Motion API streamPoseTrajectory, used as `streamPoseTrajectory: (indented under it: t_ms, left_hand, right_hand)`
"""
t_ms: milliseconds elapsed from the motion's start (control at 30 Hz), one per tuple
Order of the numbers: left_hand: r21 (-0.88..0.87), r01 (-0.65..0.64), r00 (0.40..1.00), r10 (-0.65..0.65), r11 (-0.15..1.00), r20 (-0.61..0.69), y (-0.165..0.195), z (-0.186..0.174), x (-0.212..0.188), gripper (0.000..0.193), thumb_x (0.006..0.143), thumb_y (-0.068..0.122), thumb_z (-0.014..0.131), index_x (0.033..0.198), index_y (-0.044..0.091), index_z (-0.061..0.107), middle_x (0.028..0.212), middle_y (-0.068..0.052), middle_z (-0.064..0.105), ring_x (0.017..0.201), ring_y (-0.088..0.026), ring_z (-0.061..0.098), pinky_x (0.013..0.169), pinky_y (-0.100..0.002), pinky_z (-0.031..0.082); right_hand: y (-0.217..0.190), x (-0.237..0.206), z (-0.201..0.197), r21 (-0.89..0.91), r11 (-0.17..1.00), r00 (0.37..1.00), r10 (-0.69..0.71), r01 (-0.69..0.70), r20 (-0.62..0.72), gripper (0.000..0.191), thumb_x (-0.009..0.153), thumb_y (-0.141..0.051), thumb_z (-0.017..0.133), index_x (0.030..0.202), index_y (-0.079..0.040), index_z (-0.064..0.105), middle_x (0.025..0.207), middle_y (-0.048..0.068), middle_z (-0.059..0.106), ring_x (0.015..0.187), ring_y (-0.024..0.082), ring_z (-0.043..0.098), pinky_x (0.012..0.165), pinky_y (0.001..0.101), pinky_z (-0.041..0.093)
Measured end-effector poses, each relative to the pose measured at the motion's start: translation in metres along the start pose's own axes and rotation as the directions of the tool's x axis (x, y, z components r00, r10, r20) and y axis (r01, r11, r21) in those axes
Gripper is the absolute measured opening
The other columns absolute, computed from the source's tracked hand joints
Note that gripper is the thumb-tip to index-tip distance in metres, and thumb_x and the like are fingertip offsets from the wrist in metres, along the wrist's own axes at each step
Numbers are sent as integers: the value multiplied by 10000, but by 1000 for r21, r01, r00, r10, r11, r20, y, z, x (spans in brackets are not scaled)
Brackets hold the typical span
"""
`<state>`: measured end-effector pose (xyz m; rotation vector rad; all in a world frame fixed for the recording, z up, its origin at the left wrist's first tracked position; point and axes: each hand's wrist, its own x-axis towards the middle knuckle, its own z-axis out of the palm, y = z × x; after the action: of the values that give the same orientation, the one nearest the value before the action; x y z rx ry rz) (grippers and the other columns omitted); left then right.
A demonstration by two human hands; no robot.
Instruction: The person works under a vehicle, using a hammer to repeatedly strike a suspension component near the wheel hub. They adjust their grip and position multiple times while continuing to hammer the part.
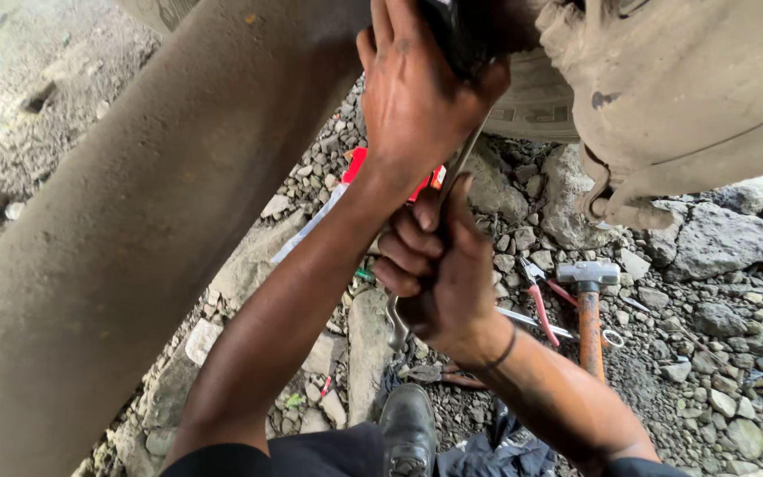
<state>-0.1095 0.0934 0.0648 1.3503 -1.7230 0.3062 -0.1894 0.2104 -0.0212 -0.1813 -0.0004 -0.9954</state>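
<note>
Both hands work under a dusty vehicle, w/ a metal wrench between them. Left hand point(412, 97) is raised high, fingers curled tight around a dark part at the underside, just beside the upper end of the wrench point(439, 225). Right hand point(439, 269) sits directly below it, fist closed firmly around the wrench shaft; the tool's lower end pokes out under the fist, its upper end runs up behind the left hand toward the grimy axle housing point(673, 97).

Far left, a thick dusty beam point(117, 238) runs diagonally across the view. Behind the left wrist, a red and white packet point(357, 163) lies on the gravel ground point(717, 389). At bottom centre, a black shoe point(408, 433) rests on the stones, w/ dark cloth beside it. Right of the hands, well apart from them, red-handled pliers point(536, 296) lie on the gravel, and just beside those a hammer point(588, 309) w/ a steel head and orange-brown handle. Larger grey rocks sit at the right edge, below the housing.
</note>
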Motion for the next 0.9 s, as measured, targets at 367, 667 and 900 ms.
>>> streamPoseTrajectory:
  t_ms: [367, 667, 900]
  left_hand:
    - [70, -83, 996, 82, 994, 18, -12, 4, -8, 1216, 747, 599, 949, 1456, -91, 242, 1207, -209, 493, 1126, -382, 525, 1029, -535, 399]
    - [67, -92, 994, 96, 994, -56, -14, 8, -15, 1093, 852, 590, 817, 1494, -97, 260, 1287, -237, 496, 1155, -426, 545, 999, -540, 494]
    - [23, -16, 999, 17, 1000, -45, -10, 8, -13, 1018, 830, 536, 845, 1462, -64, 319, 1309, -245, 530, 1161, -463, 558, 958, -560, 523]
  right_hand:
    - [-104, 116, -154, -825, 180, 812, -376, 536, 446, 571, 1108, -595, 396, 749, -154, 454, 583, -57, 411, 447, 69, 328, 380, 256, 250]
    - [-161, 160, -154, -671, -203, 615, -281, 713, 737, 525, 1198, -540, 405, 941, -120, 588, 840, 29, 573, 681, 92, 503, 582, 273, 425]
    - [-75, 91, -69, -837, 217, 835, -372, 502, 404, 502, 1143, -497, 310, 851, -155, 534, 649, -34, 522, 506, 72, 461, 467, 257, 368]
